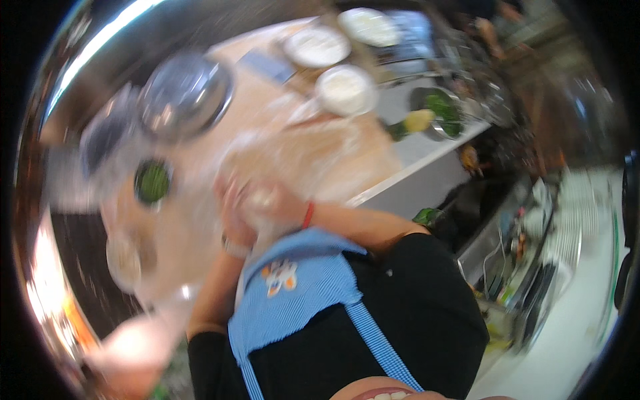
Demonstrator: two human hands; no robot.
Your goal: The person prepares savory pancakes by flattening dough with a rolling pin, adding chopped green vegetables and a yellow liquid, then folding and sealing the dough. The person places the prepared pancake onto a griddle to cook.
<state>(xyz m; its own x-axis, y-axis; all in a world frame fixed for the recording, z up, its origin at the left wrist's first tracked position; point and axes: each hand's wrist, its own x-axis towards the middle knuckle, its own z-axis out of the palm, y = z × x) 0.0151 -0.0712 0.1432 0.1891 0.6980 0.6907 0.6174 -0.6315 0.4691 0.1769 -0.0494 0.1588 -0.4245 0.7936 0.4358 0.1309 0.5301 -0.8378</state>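
Motion blur softens the whole work area. My left hand (pixel 232 210), with a pale band at its wrist, is close against my right hand (pixel 272 202), which wears a red bracelet. Both are over the near part of a flour-dusted board (pixel 310 150). A whitish patch shows between them; dough or floured skin, I cannot tell which. Left of my hands sits a small bowl of green chopped food (pixel 153 181). My blue apron (pixel 295 300) is just below my wrists.
A large shiny metal bowl (pixel 185 95) stands far left. White bowls (pixel 346 90) with white contents are at the back. Right of them is a metal bowl of green leaves (pixel 442 112) beside a yellow item (pixel 419 121). Stacked plates (pixel 570 215) lie far right; another person's arm (pixel 487 35) shows top right.
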